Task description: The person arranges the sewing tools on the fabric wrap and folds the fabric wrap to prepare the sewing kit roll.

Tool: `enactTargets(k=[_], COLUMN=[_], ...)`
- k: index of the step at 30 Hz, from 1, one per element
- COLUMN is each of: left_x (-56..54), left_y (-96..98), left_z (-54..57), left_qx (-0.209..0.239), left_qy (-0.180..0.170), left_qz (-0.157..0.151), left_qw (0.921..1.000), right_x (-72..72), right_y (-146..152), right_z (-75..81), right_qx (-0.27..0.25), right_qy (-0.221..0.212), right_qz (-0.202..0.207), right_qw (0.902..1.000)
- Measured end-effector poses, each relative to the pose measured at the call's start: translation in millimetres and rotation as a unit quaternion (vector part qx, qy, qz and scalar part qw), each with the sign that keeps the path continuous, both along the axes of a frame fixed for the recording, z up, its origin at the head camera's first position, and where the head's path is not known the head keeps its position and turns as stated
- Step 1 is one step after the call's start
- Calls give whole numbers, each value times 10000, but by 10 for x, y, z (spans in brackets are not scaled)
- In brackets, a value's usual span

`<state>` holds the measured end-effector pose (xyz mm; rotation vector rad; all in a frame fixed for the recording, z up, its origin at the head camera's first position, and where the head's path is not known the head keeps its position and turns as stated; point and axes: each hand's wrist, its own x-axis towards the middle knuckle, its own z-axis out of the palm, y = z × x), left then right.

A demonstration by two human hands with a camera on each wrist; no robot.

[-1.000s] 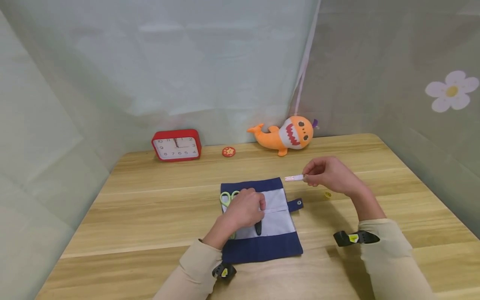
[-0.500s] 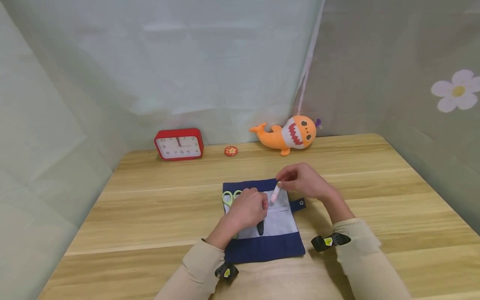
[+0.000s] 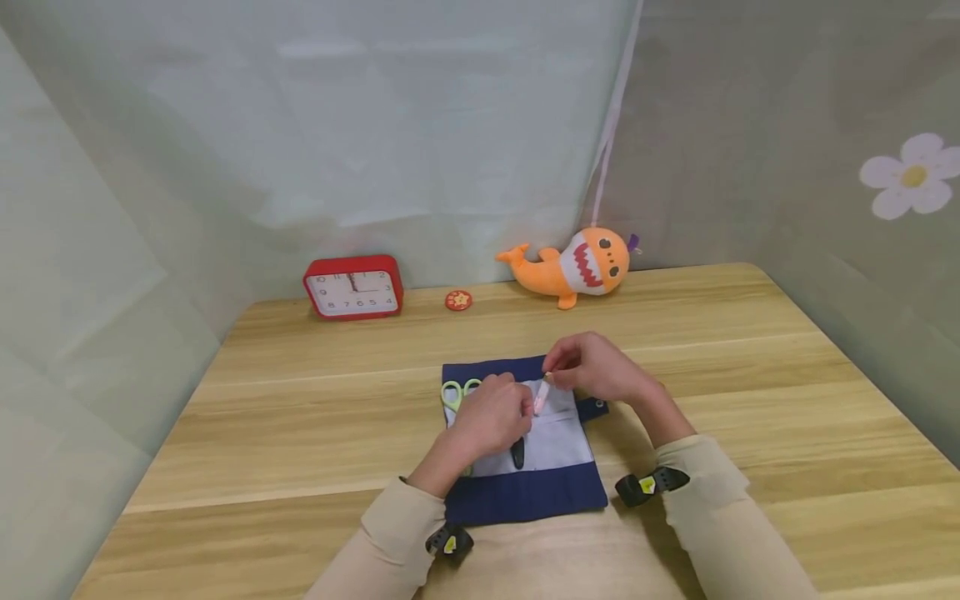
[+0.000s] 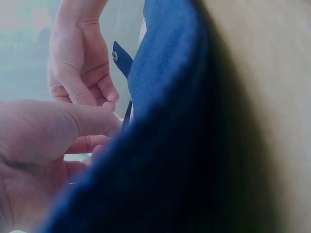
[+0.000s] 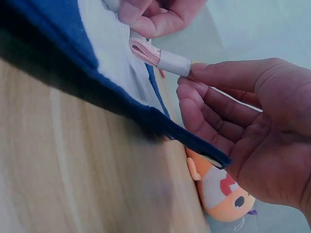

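An unrolled navy pouch (image 3: 525, 496) with a pale lining lies on the wooden table, its snap strap (image 3: 592, 409) out to the right. My right hand (image 3: 596, 367) pinches one end of a folded pink tape measure (image 5: 146, 52) wrapped in a white band (image 5: 174, 63). The tape slants down over the pouch's upper right, its free end close to the pocket edge. My left hand (image 3: 491, 414) pinches the lining's pocket edge with thumb and finger. Beside it, green-handled scissors (image 3: 452, 395) and a slim black-ended tool (image 3: 518, 454) sit in the pouch, partly hidden by that hand.
Along the back of the table stand a red alarm clock (image 3: 354, 288), a round red disc (image 3: 458, 300) and an orange shark plush (image 3: 570, 267). Cloth walls rise behind and at both sides.
My right hand has moved left and turned the tape measure from level to pointing down over the pouch. It now covers the spot where a small yellow ring lay. The left hand stays put.
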<state>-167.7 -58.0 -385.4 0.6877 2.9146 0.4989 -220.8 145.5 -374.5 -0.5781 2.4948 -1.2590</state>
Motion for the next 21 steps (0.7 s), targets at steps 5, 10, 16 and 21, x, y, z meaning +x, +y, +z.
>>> enactTargets(k=[5, 10, 16, 21], left_x=[5, 5, -2, 1], left_y=[-2, 6, 13, 11], left_z=[-1, -3, 1, 2], left_qx=[-23, -169, -454, -547], left_qy=[-93, -218, -208, -173], left_qz=[-2, -24, -43, -44], left_qw=[10000, 9996, 9987, 9983], right_x=[-5, -4, -14, -28], right_y=[-17, -31, -72, -123], right_z=[-21, -31, -52, -81], right_qx=[39, 36, 57, 111], right_qy=[4, -49, -197, -292], right_qz=[88, 169, 186, 211], right_qw=[10000, 9998, 9996, 9993])
